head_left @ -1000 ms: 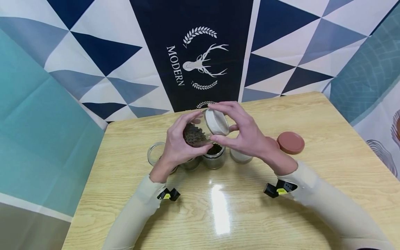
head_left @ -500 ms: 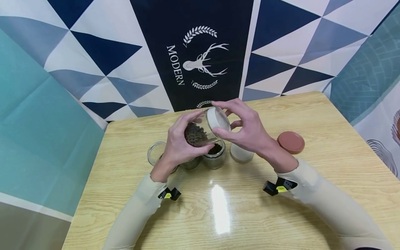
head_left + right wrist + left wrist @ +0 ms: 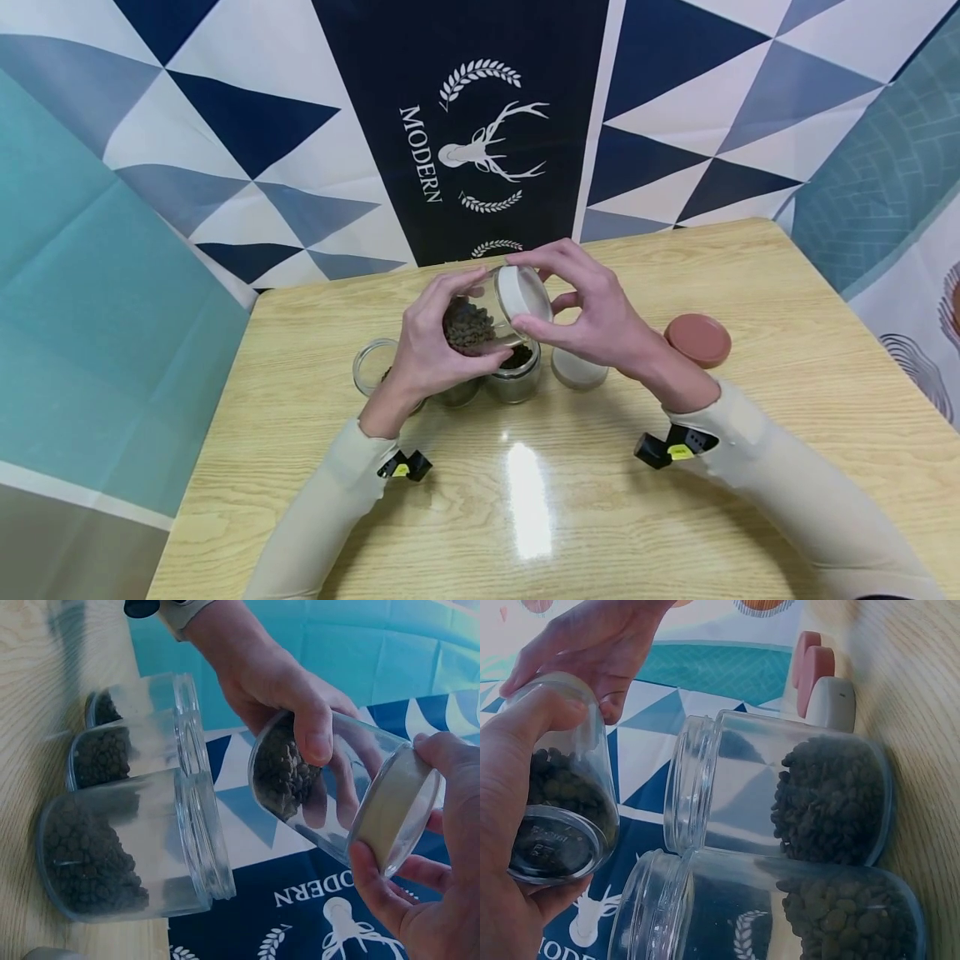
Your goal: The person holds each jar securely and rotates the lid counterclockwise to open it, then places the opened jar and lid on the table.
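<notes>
Above the table, my left hand (image 3: 437,342) grips the body of a clear jar (image 3: 484,312), tilted on its side and partly filled with dark pellet-like pieces (image 3: 283,769). My right hand (image 3: 585,304) holds the white lid (image 3: 522,293) at the jar's mouth between thumb and fingers. In the right wrist view the lid (image 3: 394,814) sits over the mouth. Below the hands stand several lidless clear jars, among them a near jar (image 3: 127,844) and a middle jar (image 3: 105,754), each with dark pieces at the bottom. My left hand hides part of this row from the head view.
On the wooden table (image 3: 615,508), a white lid (image 3: 579,369) lies right of the jars. Farther right is a reddish lid (image 3: 698,340); the left wrist view shows a second reddish lid (image 3: 805,656) beside it. A patterned cloth (image 3: 285,125) hangs behind the table.
My right hand has shifted slightly rightward and its fingers have changed position around the white lid. The held jar's lid end has turned a little. My left hand has barely moved.
</notes>
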The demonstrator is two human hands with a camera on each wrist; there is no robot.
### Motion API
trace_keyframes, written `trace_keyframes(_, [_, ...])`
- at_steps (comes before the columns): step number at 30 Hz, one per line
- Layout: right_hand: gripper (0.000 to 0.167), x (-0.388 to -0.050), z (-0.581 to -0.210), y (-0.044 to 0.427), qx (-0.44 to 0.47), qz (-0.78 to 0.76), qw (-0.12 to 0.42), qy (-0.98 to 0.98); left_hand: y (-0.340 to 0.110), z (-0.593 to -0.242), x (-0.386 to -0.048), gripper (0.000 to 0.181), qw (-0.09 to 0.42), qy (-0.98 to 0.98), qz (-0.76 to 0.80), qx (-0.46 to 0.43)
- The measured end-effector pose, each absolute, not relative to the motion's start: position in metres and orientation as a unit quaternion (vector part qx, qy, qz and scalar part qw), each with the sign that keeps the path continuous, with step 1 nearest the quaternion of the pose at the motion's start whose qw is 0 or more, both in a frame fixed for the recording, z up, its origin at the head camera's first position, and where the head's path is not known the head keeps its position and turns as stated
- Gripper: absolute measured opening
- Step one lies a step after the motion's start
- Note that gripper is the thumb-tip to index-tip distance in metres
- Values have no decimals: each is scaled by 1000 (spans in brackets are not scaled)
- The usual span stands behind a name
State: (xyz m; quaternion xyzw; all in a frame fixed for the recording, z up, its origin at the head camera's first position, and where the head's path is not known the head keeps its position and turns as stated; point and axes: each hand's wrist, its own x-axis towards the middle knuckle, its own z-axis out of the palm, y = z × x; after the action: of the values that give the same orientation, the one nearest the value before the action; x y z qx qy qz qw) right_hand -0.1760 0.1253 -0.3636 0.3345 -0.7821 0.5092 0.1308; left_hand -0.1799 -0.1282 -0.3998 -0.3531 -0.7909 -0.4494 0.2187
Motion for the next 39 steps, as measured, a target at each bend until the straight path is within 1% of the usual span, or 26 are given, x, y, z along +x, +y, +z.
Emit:
trace_keyframes(8, [66, -176, -366, 128, 343, 513, 120, -778, -129, -400, -180, 97, 234, -793, -430, -362])
trace_keyframes(14, [66, -177, -367, 130, 354, 509, 116, -776, -129, -400, -181, 96, 233, -792, -428, -367])
trace_keyframes(19, [66, -178, -366, 132, 378, 490, 124, -776, -130, -401, -182, 97, 224, -792, -431, -370])
trace_keyframes(25, [70, -183, -368, 140, 438, 449, 144, -765, -131, -401, -182, 97, 212, -785, -441, -381])
trace_keyframes(28, [68, -186, -369, 142, 464, 432, 156, -757, -132, -401, -182, 97, 212, -784, -439, -383])
trace_keyframes(32, [69, -188, -369, 143, 475, 428, 160, -752, -131, -402, -183, 97, 214, -783, -439, -386])
trace_keyframes(36, [80, -184, -363, 143, 448, 438, 130, -769, -131, -403, -183, 97, 214, -778, -445, -388])
trace_keyframes(39, [89, -178, -357, 142, 401, 442, 91, -798, -131, -403, -183, 97, 216, -777, -447, -386])
